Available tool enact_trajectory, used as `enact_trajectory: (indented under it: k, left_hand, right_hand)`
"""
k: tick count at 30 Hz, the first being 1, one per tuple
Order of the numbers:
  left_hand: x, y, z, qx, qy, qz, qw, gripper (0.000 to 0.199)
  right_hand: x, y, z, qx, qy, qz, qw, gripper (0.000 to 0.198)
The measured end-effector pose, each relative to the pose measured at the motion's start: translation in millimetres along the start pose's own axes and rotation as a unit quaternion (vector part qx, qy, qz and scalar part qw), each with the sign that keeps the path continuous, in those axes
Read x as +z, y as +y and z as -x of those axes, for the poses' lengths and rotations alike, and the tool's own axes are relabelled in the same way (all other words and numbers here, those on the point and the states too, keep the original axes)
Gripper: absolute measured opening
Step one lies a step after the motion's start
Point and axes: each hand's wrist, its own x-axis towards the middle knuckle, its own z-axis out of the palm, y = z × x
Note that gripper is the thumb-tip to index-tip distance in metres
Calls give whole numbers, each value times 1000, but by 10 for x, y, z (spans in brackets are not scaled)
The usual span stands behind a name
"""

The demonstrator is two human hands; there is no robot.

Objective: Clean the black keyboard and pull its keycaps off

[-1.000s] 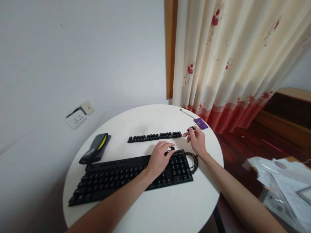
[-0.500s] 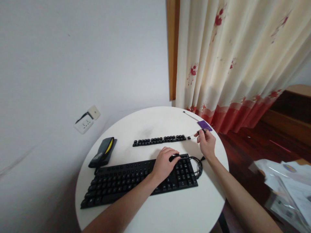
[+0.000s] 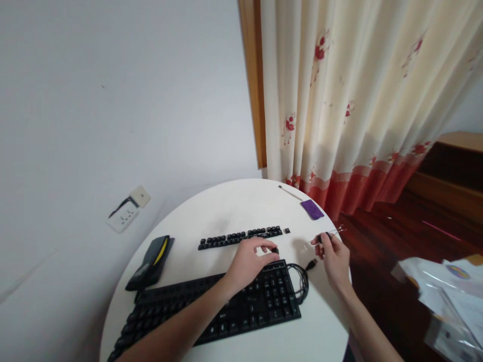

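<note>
A small black keycap [image 3: 275,250] is pinched between the thumb and fingers of my left hand [image 3: 247,261], just above the top edge of the black keyboard [image 3: 260,301]. My right hand [image 3: 334,254] is closed around a wire keycap puller [image 3: 323,238], whose black grip shows between the fingers and whose thin wires stick out on both sides. Beyond the keyboard lie rows of loose keycaps [image 3: 241,236], with a single keycap [image 3: 287,231] at their right end. My left forearm covers part of the keyboard.
The coiled USB cable [image 3: 302,281] lies right of the keyboard. A dark device with a yellow stripe [image 3: 151,264] stands at left. Near the far right edge of the round white table [image 3: 226,201] are a purple cloth [image 3: 312,209] and a thin brush [image 3: 290,192]. Wall and curtain border the table.
My left hand has lifted from the keyboard's upper right with the keycap between its fingers. My right hand has moved toward me and right with the puller. The camera view has shifted.
</note>
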Motion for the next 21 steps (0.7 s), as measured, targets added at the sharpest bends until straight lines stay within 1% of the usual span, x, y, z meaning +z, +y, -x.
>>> enact_trajectory:
  k: [2,4,6,8,11,13,17,21]
  left_hand:
    - [84,25,-287,45,-13,-23,999,18]
    - [240,-15,-585,89,-43,-60,993,18]
    - [433,-95,-833,125,-65,-135,981,14]
    - [622,-182,-994,140,-74,-199,967,12]
    - [834,-281,-1083,158,-54,-248,954,11]
    - [914,-325,-1093,162,-39,-258,952,12]
    - [969,-398,-1124,150,-29,-270,951,14]
    - [977,-459,-1177,109,-30,-263,958,15]
  right_hand:
    - [-22,8,54,3,18,-3,1000,42]
    - [-35,29,85,-6,39,-8,999,41]
    - [-53,64,97,-20,57,-14,998,39]
    - [-76,101,95,-33,72,-18,997,37]
    - [-105,139,86,-40,78,-18,996,35]
    - [-113,143,83,-41,76,-15,996,33]
    - [-105,123,87,-52,72,-8,996,32]
    - [-100,116,92,-53,68,-3,996,32]
